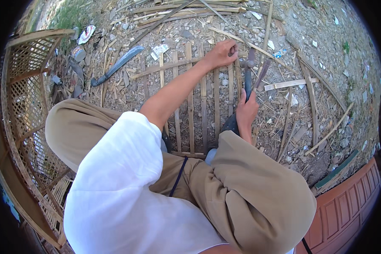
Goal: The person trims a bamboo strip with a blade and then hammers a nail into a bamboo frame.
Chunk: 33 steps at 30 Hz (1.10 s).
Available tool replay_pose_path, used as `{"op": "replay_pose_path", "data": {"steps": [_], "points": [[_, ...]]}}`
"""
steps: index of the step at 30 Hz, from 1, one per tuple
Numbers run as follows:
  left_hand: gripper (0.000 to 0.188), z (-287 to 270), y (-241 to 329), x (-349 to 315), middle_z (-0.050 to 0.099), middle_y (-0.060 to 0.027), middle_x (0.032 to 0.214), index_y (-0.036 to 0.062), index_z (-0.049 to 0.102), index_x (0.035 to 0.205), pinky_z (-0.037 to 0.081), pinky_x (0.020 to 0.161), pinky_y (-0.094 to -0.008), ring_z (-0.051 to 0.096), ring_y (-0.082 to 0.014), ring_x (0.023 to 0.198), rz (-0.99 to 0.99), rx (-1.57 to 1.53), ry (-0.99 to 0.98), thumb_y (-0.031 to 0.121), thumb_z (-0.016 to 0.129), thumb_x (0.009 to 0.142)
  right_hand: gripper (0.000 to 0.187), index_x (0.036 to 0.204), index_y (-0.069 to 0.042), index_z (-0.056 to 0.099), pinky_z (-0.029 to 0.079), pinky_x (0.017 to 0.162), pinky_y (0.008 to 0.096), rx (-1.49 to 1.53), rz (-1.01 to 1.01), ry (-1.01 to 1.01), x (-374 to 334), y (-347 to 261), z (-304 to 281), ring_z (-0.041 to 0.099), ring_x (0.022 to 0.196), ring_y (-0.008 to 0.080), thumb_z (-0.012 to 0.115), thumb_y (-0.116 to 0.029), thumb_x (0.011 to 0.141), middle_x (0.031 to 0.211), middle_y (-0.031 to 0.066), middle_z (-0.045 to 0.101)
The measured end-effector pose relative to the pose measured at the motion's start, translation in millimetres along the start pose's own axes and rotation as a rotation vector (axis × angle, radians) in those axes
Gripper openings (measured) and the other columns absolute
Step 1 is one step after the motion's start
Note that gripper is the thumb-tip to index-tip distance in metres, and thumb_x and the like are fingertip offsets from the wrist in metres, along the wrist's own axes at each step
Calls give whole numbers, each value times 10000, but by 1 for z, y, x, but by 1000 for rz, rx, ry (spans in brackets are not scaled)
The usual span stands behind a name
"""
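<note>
A frame of thin wooden slats (190, 101) lies on the ground between my feet, with a crosspiece (167, 67) over its far end. At the right end of that crosspiece is my left hand (222, 54), its fingers curled and pinched together; anything small between them is hidden. My right hand (247, 111) is wrapped round the dark handle of a hammer (247, 80). The hammer's head points away from me, close to the rightmost slats and just right of my left hand. A narrow dark strip (263, 74) slants beside the handle; I cannot tell its kind.
A machete (118, 65) lies left of the frame. Loose wooden strips (186, 12) are piled at the far side, and more sticks (311, 97) lie on the right. A woven lattice panel (27, 106) stands at the left. A reddish-brown panelled piece (343, 207) is at the lower right.
</note>
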<state>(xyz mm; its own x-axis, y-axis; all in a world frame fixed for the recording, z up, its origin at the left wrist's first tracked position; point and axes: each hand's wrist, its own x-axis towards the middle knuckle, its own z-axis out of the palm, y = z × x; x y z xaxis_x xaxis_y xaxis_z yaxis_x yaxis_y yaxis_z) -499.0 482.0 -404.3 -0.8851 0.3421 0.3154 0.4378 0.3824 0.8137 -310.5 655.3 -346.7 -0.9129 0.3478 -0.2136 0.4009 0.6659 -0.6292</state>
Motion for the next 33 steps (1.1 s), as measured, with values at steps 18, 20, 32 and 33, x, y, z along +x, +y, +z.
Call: {"op": "replay_pose_path", "data": {"steps": [18,20,32,33], "points": [[167,-13,-10,3,713,-14,856,15,771,1081,527,702,-260,605,-80,757,-111,-171,-93,106,800,945,307,1029,6,640,468,606,562,121,-2,254,-12,-3,-3,669,685,500,662,-295,1083,719,257,659],[171,-11,-12,4,719,1,856,18,782,1084,518,702,-249,593,-63,762,-137,-211,-102,121,810,950,303,1028,3,640,466,605,566,128,-6,244,-13,-4,-4,676,696,502,665,-294,1081,732,266,666],[164,-7,-6,6,700,-7,853,12,761,1059,514,691,-258,599,-87,752,-29,-104,-99,88,823,928,294,1020,-5,642,479,598,581,136,-15,204,-9,10,-6,675,706,531,688,-291,1067,715,285,668],[159,-7,-4,5,692,-17,846,11,754,1049,518,687,-265,601,-98,743,19,-62,-86,80,822,923,297,1015,-3,642,479,598,581,148,-27,202,-8,11,-5,676,704,530,687,-292,1068,712,285,668]]}}
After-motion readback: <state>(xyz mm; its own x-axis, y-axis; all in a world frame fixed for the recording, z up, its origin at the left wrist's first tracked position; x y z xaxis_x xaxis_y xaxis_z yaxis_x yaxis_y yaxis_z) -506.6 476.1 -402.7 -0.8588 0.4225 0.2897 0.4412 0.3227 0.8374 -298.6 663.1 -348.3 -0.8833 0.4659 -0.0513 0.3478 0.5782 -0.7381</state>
